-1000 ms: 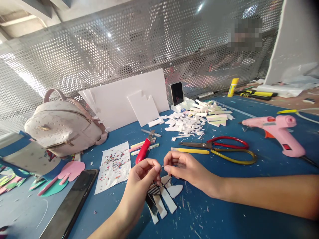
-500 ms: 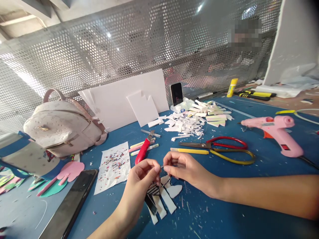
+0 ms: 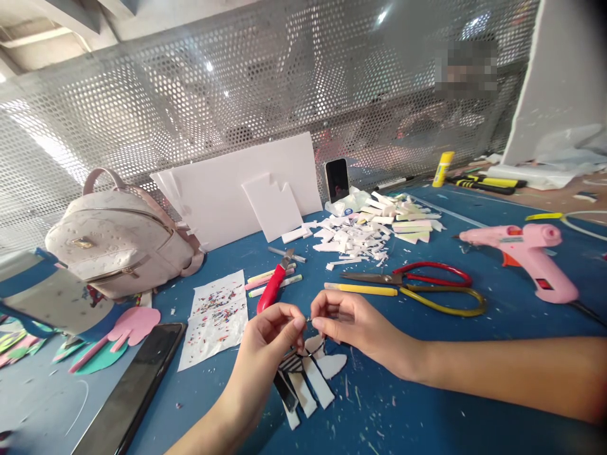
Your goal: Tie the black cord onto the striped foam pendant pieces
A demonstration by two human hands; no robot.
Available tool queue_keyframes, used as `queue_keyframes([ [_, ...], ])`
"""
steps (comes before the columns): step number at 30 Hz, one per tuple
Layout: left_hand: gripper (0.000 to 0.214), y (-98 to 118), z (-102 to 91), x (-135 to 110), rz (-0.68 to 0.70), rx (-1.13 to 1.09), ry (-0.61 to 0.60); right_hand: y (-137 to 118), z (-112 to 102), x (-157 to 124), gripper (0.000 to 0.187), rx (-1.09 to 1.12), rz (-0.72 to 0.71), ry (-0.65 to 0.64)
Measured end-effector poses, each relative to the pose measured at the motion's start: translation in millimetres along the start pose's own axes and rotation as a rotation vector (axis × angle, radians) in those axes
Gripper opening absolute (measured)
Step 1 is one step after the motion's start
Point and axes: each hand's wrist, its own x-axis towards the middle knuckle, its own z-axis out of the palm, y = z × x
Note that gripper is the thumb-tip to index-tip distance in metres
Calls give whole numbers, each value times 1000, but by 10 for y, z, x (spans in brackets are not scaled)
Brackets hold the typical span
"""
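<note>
Thumb and fingers of my left hand point(image 3: 275, 341) are pinched together at the middle of the table. My right hand point(image 3: 348, 319) is pinched too, its fingertips almost meeting the left ones. A tiny thing sits between the two pinches, too small to name. Just below the hands is a flat cutout of white foam strips point(image 3: 320, 382) with black stripes and a black strip; the left hand covers part of it. A red-handled knife point(image 3: 271, 289) lies just beyond the left hand. A yellow marker point(image 3: 365, 289) lies beyond the right hand.
Scissors point(image 3: 436, 278) and a pink glue gun point(image 3: 521, 249) lie to the right. White foam scraps point(image 3: 353, 237) are heaped behind. On the left are a paper with colourful bits point(image 3: 218, 309), a dark phone point(image 3: 135, 392), a mug point(image 3: 52, 294) and a backpack point(image 3: 118, 234).
</note>
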Motion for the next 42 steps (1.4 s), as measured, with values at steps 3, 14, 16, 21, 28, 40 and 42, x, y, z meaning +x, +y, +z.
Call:
queue_keyframes([
  [3, 26, -6, -8, 4, -2, 3, -6, -5, -1, 5, 15, 3, -3, -3],
  [14, 27, 2, -6, 2, 1, 17, -5, 5, 1, 4, 15, 5, -13, -1],
  [16, 27, 5, -8, 2, -2, 17, -13, 8, 1, 6, 14, 3, -17, -2],
  [21, 26, 24, -10, -4, -14, 24, -25, 3, -1, 17, 14, 3, -10, -5],
  [28, 26, 50, -11, -7, -8, 32, -30, 1, -4, 0, 14, 12, -9, -5],
  [40, 24, 34, -22, 6, 5, 43, -39, 3, 2, 3, 16, -2, -10, 0],
  [42, 24, 35, -22, 6, 5, 40, -38, 4, 1, 2, 17, -1, -11, 5],
])
